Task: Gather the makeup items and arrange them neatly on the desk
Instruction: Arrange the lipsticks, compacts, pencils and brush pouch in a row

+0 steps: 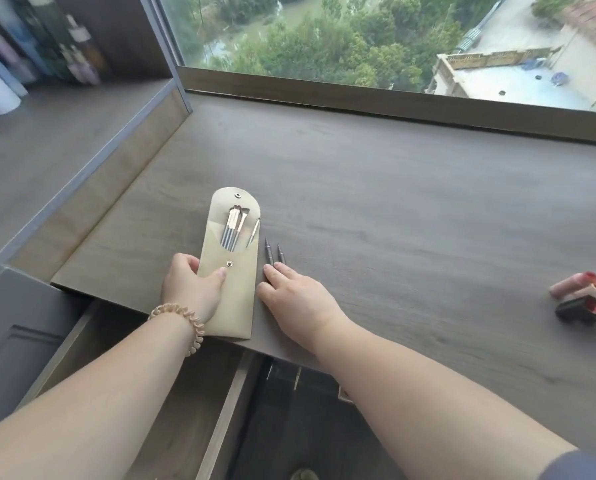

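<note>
We see a beige brush pouch [232, 271] lying flat on the grey wooden desk [410, 220], near its front-left corner, its rounded flap open and pointing toward the window [376, 39]; several makeup brushes [234, 230] sit in its pocket, bristles toward the flap; the left hand [192, 285] grips the pouch at its left edge, fingers curled round the side and the thumb pressed on top just below the snap button; a coiled beige hair tie [182, 322] circles that wrist. Just beside the pouch on its right lie two slim dark pencils [273, 253], side by side and nearly parallel to it; the right hand [296, 299] rests flat on the desk, fingers straight and close together, their tips lying on the near ends of the pencils, pinching nothing. Well apart, at the desk's right edge, we find a small cluster of pink and red lip products [582, 299], partly cut off by the frame; below the front edge a drawer [172, 386] stands open; at the far left a shelf [47, 133] holds blurred bottles.
</note>
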The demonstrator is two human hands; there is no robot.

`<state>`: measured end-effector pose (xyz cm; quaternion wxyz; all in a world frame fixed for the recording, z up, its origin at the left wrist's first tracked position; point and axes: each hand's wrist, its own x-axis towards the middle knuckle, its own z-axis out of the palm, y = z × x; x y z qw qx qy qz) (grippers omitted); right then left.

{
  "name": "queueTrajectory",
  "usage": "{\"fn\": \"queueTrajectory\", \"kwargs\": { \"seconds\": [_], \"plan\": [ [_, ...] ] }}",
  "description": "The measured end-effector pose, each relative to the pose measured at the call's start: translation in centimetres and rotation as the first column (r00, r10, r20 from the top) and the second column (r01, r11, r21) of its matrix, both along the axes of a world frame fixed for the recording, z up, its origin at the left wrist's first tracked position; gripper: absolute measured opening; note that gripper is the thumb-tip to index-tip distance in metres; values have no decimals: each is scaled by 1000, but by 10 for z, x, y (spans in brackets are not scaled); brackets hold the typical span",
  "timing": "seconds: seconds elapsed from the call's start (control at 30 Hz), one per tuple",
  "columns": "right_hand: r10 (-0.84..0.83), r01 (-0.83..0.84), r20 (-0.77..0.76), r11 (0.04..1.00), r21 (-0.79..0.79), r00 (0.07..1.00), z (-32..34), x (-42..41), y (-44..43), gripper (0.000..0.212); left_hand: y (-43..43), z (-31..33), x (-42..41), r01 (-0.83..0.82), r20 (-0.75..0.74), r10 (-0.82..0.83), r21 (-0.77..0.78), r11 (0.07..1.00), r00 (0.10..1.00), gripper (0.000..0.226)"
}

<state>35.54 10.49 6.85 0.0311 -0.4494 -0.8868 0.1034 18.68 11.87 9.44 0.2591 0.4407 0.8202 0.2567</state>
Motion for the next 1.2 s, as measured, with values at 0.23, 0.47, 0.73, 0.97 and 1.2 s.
{"fn": "queueTrajectory", "kwargs": {
  "seconds": [0.23, 0.47, 0.73, 0.97, 1.2],
  "plan": [
    [-122, 124, -41, 990, 59, 992, -13, 28, -9, 26, -13, 1, 21, -36, 178, 21, 84, 996, 984, 35],
    [-275, 279, -46, 950, 140, 960, -17, 99, -37, 22, -28, 7, 68, -38, 332, 0, 106, 994, 943, 36],
    [-440, 431, 1, 880, 203, 898, -12, 195, -82, 36, -52, 5, 166, 121, 413, -121, 28, 992, 902, 34],
    [-524, 513, -27, 819, 258, 851, -14, 261, -99, 35, -67, 0, 259, 266, 372, -243, -12, 964, 896, 33],
    [-540, 521, -38, 789, 327, 841, -21, 287, -108, 39, -73, -7, 312, 288, 256, -283, 18, 957, 924, 35]
  ]
}}
